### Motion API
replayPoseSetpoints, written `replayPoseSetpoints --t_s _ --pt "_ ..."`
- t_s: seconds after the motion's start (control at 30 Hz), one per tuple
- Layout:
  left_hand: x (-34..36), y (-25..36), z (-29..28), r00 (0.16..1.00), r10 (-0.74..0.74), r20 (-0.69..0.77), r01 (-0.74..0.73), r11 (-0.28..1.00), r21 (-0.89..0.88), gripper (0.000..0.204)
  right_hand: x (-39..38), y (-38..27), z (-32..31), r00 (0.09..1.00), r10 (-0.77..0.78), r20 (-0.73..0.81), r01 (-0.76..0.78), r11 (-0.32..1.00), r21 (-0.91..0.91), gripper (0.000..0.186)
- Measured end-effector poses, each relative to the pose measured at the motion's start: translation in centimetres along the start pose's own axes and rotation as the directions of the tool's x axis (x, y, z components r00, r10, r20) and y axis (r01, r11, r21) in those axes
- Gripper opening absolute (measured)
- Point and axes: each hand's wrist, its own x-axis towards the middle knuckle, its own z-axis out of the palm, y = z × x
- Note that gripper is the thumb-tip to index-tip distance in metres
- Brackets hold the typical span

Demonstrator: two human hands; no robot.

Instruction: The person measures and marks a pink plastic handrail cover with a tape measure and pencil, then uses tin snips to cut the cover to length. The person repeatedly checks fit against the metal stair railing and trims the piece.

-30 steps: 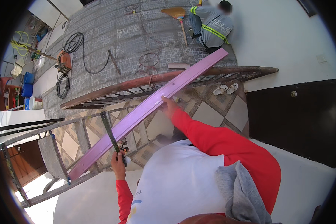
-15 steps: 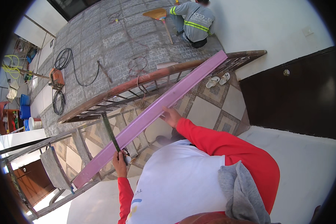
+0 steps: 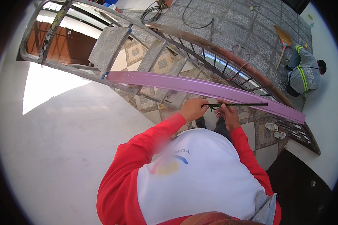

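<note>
Standing on patterned floor tiles, stepladder at left, railing on far side; bending both arms inward, left hand and right hand just apart, pinching dark bar along lilac channel's near edge.

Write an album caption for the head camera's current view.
Left hand and right hand at a thin dark strip by a long pink bar, a ladder at upper left.

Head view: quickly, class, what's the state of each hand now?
Left hand: closed, pinching the thin dark strip.
Right hand: curled at the strip; grip cannot be told.
</note>
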Motion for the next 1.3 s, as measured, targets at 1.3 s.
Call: replayPoseSetpoints --t_s 1.3 --pt "6.9 -5.3 -20.8 0.896 -0.394 0.207 0.347 0.909 0.23 0.017 -8.7 -12.4 -32.2 0.507 -0.268 -0.819 0.698 0.685 0.208 0.033"
